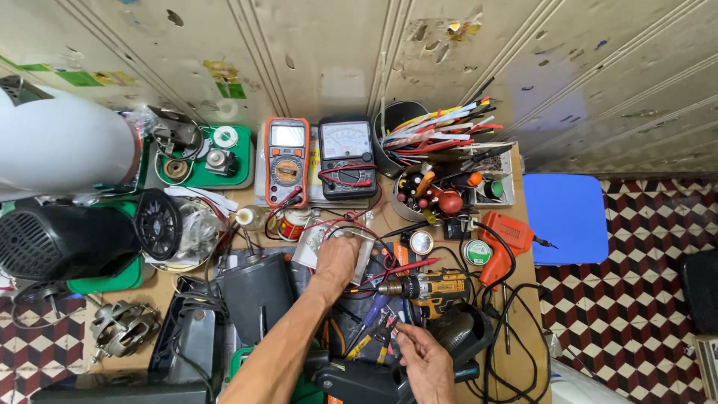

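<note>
On the cluttered counter (523, 359), the left hand (336, 258) lies mid-counter, its fingers curled down onto a small metal-edged part (364, 243) just below the two multimeters (318, 157). To its right lies a yellow cordless drill (430, 288). Below that, the right hand (426, 359) has its fingers pinched together on a small dark piece (390, 331), too small to identify.

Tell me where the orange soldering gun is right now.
The orange soldering gun lies at the right side of the workbench, beside the blue stool, just right of the yellow cordless drill.
</note>
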